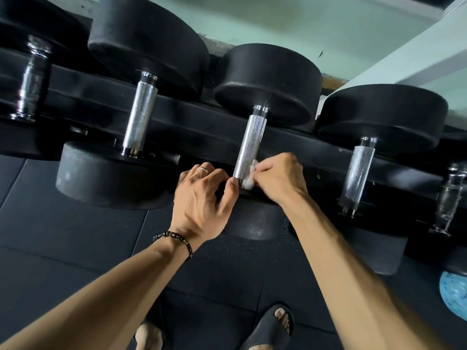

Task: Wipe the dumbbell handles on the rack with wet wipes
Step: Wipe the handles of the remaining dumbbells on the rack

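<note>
Several black dumbbells lie side by side on a black rack point(202, 127). The middle one has a knurled silver handle point(250, 142). A small white wet wipe point(249, 176) is wrapped at that handle's near end. My right hand point(278, 178) pinches the wipe against the handle from the right. My left hand point(204, 195) curls over the near black weight head, its thumb tip touching the handle's lower end from the left. Neighbouring handles sit at the left point(140, 114) and the right point(358, 173).
Dark rubber floor tiles point(75, 236) lie below the rack. My feet in black sandals point(273, 324) stand close to it. A blue patterned ball point(454, 294) rests at the right edge. A pale green wall point(303, 26) runs behind the rack.
</note>
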Demonstrator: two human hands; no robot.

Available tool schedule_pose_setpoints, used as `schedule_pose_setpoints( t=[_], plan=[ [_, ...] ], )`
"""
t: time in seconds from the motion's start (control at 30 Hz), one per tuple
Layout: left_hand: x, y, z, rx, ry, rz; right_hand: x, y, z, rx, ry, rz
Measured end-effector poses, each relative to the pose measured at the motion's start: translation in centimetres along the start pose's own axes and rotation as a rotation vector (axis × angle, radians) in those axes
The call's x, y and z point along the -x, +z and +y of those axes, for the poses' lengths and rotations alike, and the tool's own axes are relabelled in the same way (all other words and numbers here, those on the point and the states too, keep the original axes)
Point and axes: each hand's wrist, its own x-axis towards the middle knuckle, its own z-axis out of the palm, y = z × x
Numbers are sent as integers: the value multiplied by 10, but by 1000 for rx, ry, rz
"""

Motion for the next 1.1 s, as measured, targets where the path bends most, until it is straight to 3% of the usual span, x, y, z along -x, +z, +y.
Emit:
schedule_pose_setpoints(
  t=[0.13,0.2,0.33,0.4,0.5,0.57,0.73,0.9,1.07,1.1],
  plan=[
    [1,2,-1,-3,-13,0,-27,-9,-16,-317,1,280],
    [0,2,-2,-5,-18,-6,-32,-6,-14,-351,-9,325],
    [1,0,-1,-6,-19,-13,-2,4,7,-189,-8,109],
    [1,1,-1,-12,-25,-17,-12,0,4,-185,-3,90],
    [1,2,-3,-21,-36,-27,-54,-6,-17,-434,36,214],
    [1,2,-4,-32,-41,-34,-67,-1,-14,-550,62,212],
    [1,1,-2,-31,-38,-30,-31,10,22,-567,81,-73],
    [1,1,-3,-28,-40,-42,-69,2,4,-700,50,60],
    [0,0,-2,-35,-44,-41,-30,7,28,-345,70,-327],
    [0,0,-2,-36,-44,-40,-35,7,29,-363,66,-318]
  ],
)
